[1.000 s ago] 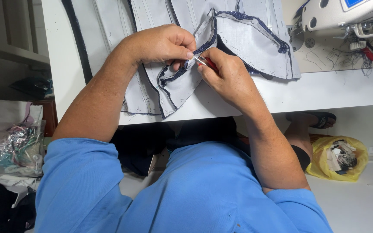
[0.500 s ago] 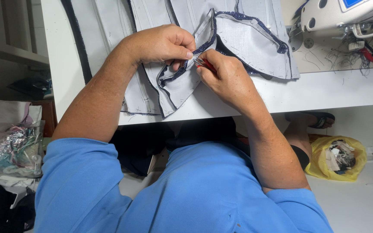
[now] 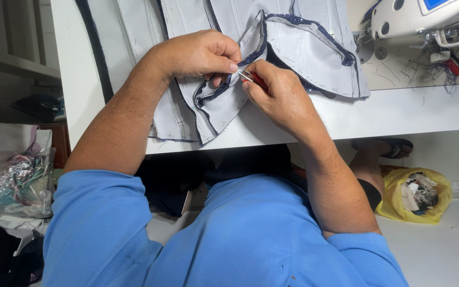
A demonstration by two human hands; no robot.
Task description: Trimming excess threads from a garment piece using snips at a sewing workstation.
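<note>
A pale grey garment piece [image 3: 314,50] with dark blue stitched edges lies on the white table [image 3: 410,109]. My left hand [image 3: 200,53] pinches a folded edge of the grey fabric near the dark seam. My right hand [image 3: 277,93] holds a small red-handled thread snipper [image 3: 252,78], whose metal tip meets the seam right beside my left fingertips. Both hands touch the cloth close to the table's front edge.
A white sewing machine [image 3: 426,18] stands at the back right with loose threads around it. Below the table sit a yellow bag of scraps [image 3: 415,194] on the right and a clear bag of crumpled material [image 3: 19,183] on the left.
The hands stay almost where they were. My right hand has shifted slightly along the seam with the snipper; the fabric fold has barely moved.
</note>
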